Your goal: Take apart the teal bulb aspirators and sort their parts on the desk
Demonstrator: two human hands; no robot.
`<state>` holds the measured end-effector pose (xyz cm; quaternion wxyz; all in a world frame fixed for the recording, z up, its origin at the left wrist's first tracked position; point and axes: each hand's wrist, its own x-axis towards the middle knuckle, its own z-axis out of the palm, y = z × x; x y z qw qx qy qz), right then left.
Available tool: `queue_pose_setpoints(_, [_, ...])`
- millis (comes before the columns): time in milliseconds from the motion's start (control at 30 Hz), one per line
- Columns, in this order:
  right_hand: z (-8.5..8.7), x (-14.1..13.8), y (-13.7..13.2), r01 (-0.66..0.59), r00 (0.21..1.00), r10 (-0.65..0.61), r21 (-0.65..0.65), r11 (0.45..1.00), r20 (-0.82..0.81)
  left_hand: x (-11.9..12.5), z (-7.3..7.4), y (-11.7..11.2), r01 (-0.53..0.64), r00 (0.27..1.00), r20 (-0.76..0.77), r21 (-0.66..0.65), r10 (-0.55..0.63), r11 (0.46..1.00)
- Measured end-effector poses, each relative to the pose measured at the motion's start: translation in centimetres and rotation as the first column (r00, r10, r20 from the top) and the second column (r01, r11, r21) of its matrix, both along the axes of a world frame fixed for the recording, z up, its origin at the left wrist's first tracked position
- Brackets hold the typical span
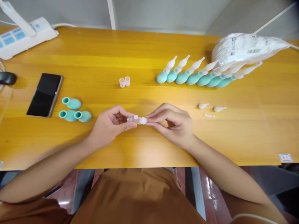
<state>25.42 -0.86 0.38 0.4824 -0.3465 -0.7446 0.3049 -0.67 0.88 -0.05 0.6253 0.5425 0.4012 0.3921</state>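
Leftmost, a white power strip (pixel 28 35) lies at a slant on the wooden table (pixel 144 152), with a plug set into it, and a black mouse (pixel 7 78) is nearer the person, cut by the frame edge. Next comes a dark-screened phone (pixel 44 95), lying flat. To its right sit three loose teal bulbs (pixel 72 103), hollow vessels lying on their sides with round mouths uncovered; their insides show only as dark openings, so what they hold, if anything, cannot be told.

Toward the middle, the left hand (pixel 108 124) is closed on a clear tube (pixel 131 119), gripping it between thumb and fingers; a small white knob (pixel 135 117) stands up from the tube's side. Farther back on the table, two small translucent cups (pixel 124 81) stand upright side by side, rims up — too small to read their insides.

The tube is held up in front of the person, between the two hands. At its right end is a white tip (pixel 143 120), which the right hand (pixel 175 124) pinches with its fingertips, hiding the far end.

Behind and to the right runs a row of teal bulbs with white nozzles (pixel 193 78) — each nozzle seated in its bulb's mouth. Nearer lie two loose white nozzles (pixel 220 109) and a short line of tiny white pieces (pixel 209 116). At the back right rests a printed plastic bag (pixel 249 48), bulging, its contents unclear. Rightmost, a small label (pixel 285 157) is stuck at the table's front edge.
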Motion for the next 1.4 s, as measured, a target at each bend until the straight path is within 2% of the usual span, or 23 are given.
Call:
queue_pose_setpoints(233, [0.5,0.7,-0.4,-0.056,0.985,0.017,0.228,0.972,0.169,0.2,0.5,-0.5,-0.036,0.999,-0.022,0.069,0.038,0.997])
queue_pose_setpoints(333, [0.6,0.8,-0.6,-0.080,0.981,0.033,0.246,0.966,0.191,0.3,0.5,-0.7,-0.056,0.996,-0.062,0.106,0.062,0.993])
queue_pose_setpoints(500, [0.1,0.5,-0.6,-0.044,0.992,0.032,0.097,0.994,0.119,0.3,-0.1,-1.1,-0.081,0.996,-0.036,0.109,0.085,0.991])
queue_pose_setpoints(667, [-1.0,-0.6,-0.6,0.004,0.995,-0.011,-0.070,0.998,-0.100,0.5,-0.2,-1.6,-0.108,0.994,-0.013,0.095,0.109,0.990])
queue_pose_setpoints(800, [-1.6,-1.4,-0.9,0.025,0.975,-0.074,-0.232,0.972,-0.207,0.7,0.2,-1.8,-0.111,0.994,0.003,0.116,0.112,0.987])
queue_pose_setpoints(1000, [-1.8,-1.8,-1.0,-0.072,0.946,-0.069,-0.412,0.908,-0.316,0.6,0.5,-2.0,-0.113,0.992,-0.031,0.231,0.124,0.966])
queue_pose_setpoints(1167, [-1.7,-1.7,-0.7,-0.178,0.917,-0.031,-0.478,0.860,-0.397,0.5,-0.1,-1.5,-0.101,0.995,0.012,0.207,0.101,0.973])
queue_pose_setpoints(1267, [-1.9,-1.5,-0.4,-0.190,0.934,0.003,-0.490,0.851,-0.357,0.5,-0.5,-1.1,-0.075,0.997,-0.003,0.178,0.077,0.981])
queue_pose_setpoints(1400, [-2.2,-1.4,-0.4,-0.236,0.942,0.089,-0.451,0.861,-0.323,0.2,-0.4,-1.0,-0.031,0.996,-0.075,0.269,0.053,0.963])
